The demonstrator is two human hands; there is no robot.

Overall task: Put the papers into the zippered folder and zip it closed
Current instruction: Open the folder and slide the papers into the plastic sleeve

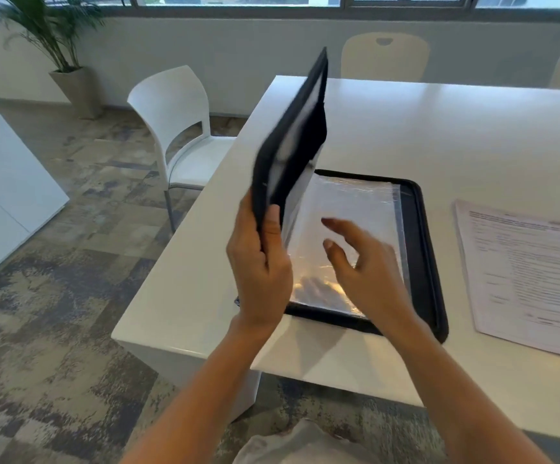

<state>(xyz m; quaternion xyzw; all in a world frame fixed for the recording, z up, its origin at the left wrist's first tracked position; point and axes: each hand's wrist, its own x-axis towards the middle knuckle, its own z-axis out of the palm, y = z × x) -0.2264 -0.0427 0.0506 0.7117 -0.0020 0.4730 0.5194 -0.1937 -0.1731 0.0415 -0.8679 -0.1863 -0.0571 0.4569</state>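
Observation:
A black zippered folder (425, 249) lies open on the white table (439, 128), its right half flat with shiny clear plastic sleeves (348, 209) on top. Its left cover (292, 135) stands raised, nearly upright. My left hand (260, 262) grips the near edge of that raised cover. My right hand (365, 266) hovers just above the sleeves with fingers spread, holding nothing. A stack of printed papers (526, 272) lies on the table to the right of the folder, apart from it.
A white chair (174, 128) stands at the table's left end. Two beige chairs (385, 56) stand along the far side. A potted plant (61, 55) is at the back left. A white counter (0, 195) sits at the left edge.

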